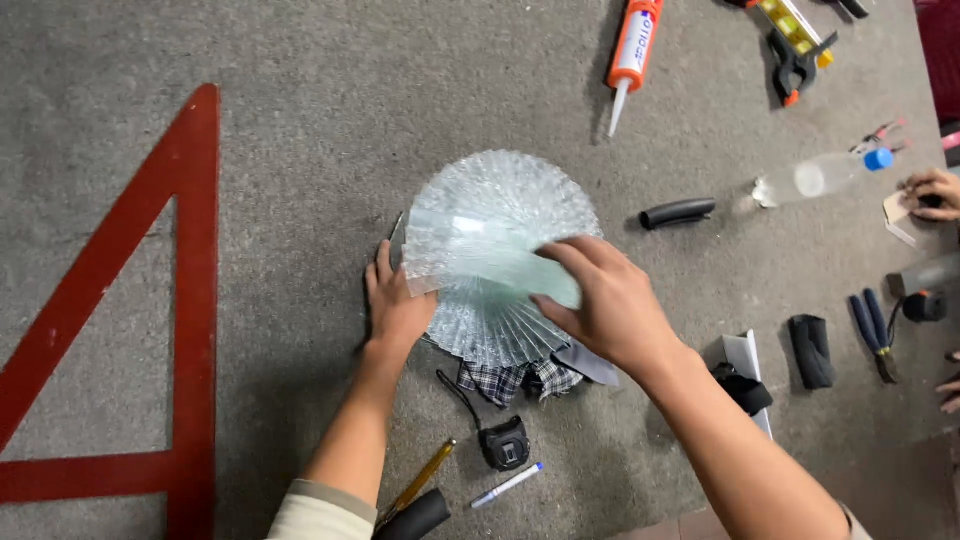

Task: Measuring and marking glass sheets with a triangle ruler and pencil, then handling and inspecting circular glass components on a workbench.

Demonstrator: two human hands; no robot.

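Nearest the person, on the grey carpeted surface (300,120), lie a yellow-handled tool (420,478), a white marker with a blue cap (507,485) and a small black tape measure (504,444) with its cord trailing toward the far side. Just beyond these a scrap of checked cloth (510,380) pokes out from under the round glass piece. At the left a broad red painted mark (195,300), shaped like an open triangle, runs from near to far across the surface.

The round glass piece (495,255) lies flat in the middle, pale green, clear, with ribs fanning out to its edge. The left hand (398,305) rests on its left rim, fingers spread and flat, thumb under the edge as far as I can tell. The right hand (605,300) lies on top of the glass from the right, fingers bent and pressing down, closed on nothing.

To the right sit a white angled block (748,362) with a black strap, a black roll (811,350) and blue-handled pliers (873,328). Further off lie a short black tube (677,212) and a clear plastic bottle with a blue cap (820,176), tipped on its side. At the far edge an orange and white sealant cartridge (632,52) points its nozzle toward the glass, beside a black and orange clamp (792,68). Another person's hand (930,192) shows at the right edge
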